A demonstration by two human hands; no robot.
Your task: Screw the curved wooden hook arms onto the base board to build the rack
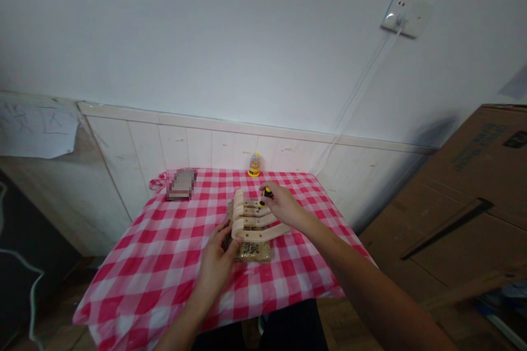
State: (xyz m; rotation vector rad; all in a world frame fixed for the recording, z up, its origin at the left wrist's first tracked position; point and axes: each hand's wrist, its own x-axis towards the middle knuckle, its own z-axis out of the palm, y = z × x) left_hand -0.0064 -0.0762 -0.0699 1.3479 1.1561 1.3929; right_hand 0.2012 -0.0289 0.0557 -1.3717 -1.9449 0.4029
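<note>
A pale wooden slatted rack (249, 235) with several curved slats and dark screw holes lies near the middle of the table. My left hand (218, 249) grips its near left edge, the thumb toward the front slat. In my right hand (280, 200) is a short yellow and black screwdriver (267, 193), fingers closed round its handle. The screwdriver points down at one of the far slats; whether its tip sits in a screw is too small to tell. Under the rack lies a brownish, shiny package (257, 252) with dark printed characters.
The table has a red and white checked cloth (160, 252). A yellow-capped clear bottle (254, 165) stands at the back edge, and a blurred-out flat object (181, 184) lies back left. Large cardboard boxes (465, 192) stand to the right. A cable hangs from the wall socket (405, 16).
</note>
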